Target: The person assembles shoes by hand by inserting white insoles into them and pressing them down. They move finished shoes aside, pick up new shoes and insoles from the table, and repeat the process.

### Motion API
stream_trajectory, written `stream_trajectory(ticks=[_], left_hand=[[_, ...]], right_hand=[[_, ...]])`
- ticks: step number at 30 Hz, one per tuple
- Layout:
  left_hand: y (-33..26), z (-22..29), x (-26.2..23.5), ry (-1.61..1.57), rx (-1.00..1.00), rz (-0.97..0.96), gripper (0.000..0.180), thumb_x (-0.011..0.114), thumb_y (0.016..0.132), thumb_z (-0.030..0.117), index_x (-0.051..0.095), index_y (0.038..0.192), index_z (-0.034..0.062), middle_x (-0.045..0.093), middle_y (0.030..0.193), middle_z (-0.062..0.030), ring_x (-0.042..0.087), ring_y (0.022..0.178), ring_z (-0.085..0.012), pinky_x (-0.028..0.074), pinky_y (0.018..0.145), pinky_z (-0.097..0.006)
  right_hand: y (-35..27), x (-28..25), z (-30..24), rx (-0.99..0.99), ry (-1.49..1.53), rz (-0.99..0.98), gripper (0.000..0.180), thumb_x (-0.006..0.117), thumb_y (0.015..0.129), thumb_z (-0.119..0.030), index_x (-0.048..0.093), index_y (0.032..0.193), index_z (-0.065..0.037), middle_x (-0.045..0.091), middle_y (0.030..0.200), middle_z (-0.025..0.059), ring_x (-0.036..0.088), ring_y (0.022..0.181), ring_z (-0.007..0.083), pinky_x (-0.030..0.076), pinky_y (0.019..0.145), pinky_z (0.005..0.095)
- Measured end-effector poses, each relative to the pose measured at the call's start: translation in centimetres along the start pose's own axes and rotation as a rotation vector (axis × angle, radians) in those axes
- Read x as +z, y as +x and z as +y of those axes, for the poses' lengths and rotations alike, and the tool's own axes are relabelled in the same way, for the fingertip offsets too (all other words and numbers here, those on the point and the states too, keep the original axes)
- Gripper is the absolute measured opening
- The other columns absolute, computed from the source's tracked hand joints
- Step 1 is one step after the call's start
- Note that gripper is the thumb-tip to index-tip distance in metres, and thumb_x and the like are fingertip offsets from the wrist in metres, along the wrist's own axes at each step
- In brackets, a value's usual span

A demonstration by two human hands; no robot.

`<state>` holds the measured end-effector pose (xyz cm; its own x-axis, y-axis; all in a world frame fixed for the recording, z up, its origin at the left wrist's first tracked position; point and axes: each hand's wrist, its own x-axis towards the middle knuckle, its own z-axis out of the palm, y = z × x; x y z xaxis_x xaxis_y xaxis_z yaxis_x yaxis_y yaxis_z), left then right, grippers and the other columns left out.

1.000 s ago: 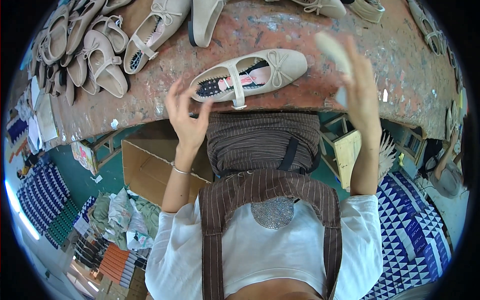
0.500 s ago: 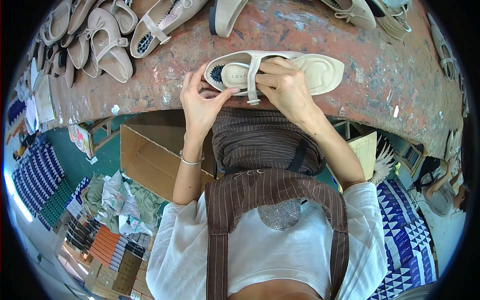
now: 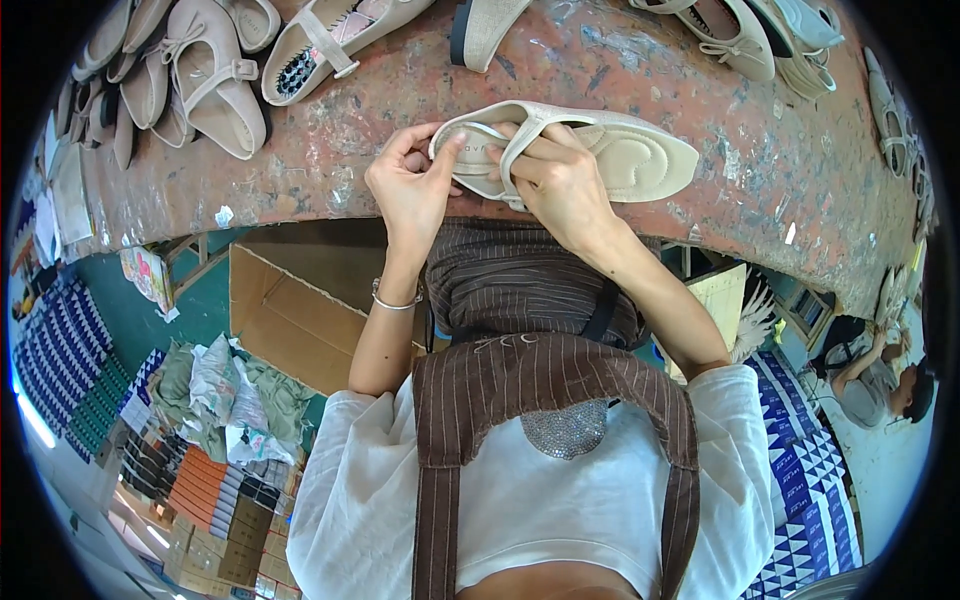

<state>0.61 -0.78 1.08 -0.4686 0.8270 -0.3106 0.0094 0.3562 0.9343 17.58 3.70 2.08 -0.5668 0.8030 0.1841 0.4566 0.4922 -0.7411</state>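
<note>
A beige strapped shoe (image 3: 665, 150) lies sideways on the worktable in front of me, its heel to the left and its pointed toe to the right. A cream padded insole (image 3: 630, 165) lies along it, with stitched curves at the forefoot. My left hand (image 3: 412, 185) grips the heel end, thumb inside on the insole's heel pad and fingers around the outer side. My right hand (image 3: 560, 180) reaches under the strap (image 3: 514, 160) with bent fingers, pinching or pressing the insole near the middle. Its fingertips are partly hidden by the strap and shoe side.
The worn reddish worktable (image 3: 330, 160) curves around me. Many beige shoes (image 3: 215, 85) crowd its far left, with more shoes (image 3: 735, 40) at the far right. Below the edge stands an open cardboard box (image 3: 290, 310). A person (image 3: 870, 385) is off to the right.
The shoe has shifted slightly right. My left thumb has moved from the near side onto the heel pad, and my right fingers now reach toward the heel beneath the strap.
</note>
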Motion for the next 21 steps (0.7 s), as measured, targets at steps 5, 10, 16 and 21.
stream_trajectory(ticks=[5, 10, 16, 21], left_hand=[[0.4, 0.2, 0.5, 0.057, 0.073, 0.071, 0.010, 0.069, 0.089, 0.004, 0.070, 0.091, -0.0050, 0.064, 0.068, -0.0032, 0.053, 0.050, -0.0045, 0.045, 0.040, -0.022], [0.7, 0.8, 0.4, 0.232, 0.144, 0.040, 0.007, 0.067, 0.088, 0.004, 0.067, 0.088, -0.0032, 0.061, 0.062, -0.0059, 0.052, 0.047, -0.0067, 0.039, 0.041, -0.026], [1.0, 0.2, -0.4, 0.357, 0.236, -0.010, 0.008, 0.065, 0.089, 0.006, 0.066, 0.086, -0.0014, 0.061, 0.060, -0.0087, 0.050, 0.049, -0.0109, 0.039, 0.047, -0.030], [-3.4, 1.6, 0.8, 0.350, 0.049, -0.213, 0.012, 0.060, 0.093, 0.007, 0.058, 0.085, -0.0018, 0.062, 0.054, -0.0111, 0.062, 0.044, -0.0180, 0.046, 0.042, -0.033]], right_hand=[[-0.2, -0.6, -0.1, -0.253, -0.163, -0.110, 0.035, 0.066, 0.075, -0.006, 0.069, 0.109, 0.000, 0.064, 0.125, 0.0120, 0.051, 0.128, 0.0284, 0.048, 0.099, 0.0401], [-0.2, -1.4, -0.9, -0.260, -0.192, -0.249, 0.037, 0.060, 0.077, -0.007, 0.067, 0.112, 0.002, 0.067, 0.120, 0.0120, 0.065, 0.111, 0.0284, 0.049, 0.099, 0.0357], [-1.8, -2.9, -2.4, -0.159, -0.723, -0.211, 0.021, 0.063, 0.067, -0.008, 0.076, 0.083, -0.003, 0.072, 0.092, 0.0124, 0.067, 0.105, 0.0228, 0.030, 0.117, 0.0430], [-1.6, -5.7, 1.5, 0.038, -0.586, 0.274, 0.016, 0.064, 0.075, -0.007, 0.074, 0.087, -0.004, 0.072, 0.100, 0.0144, 0.068, 0.098, 0.0298, 0.026, 0.113, 0.0552]])
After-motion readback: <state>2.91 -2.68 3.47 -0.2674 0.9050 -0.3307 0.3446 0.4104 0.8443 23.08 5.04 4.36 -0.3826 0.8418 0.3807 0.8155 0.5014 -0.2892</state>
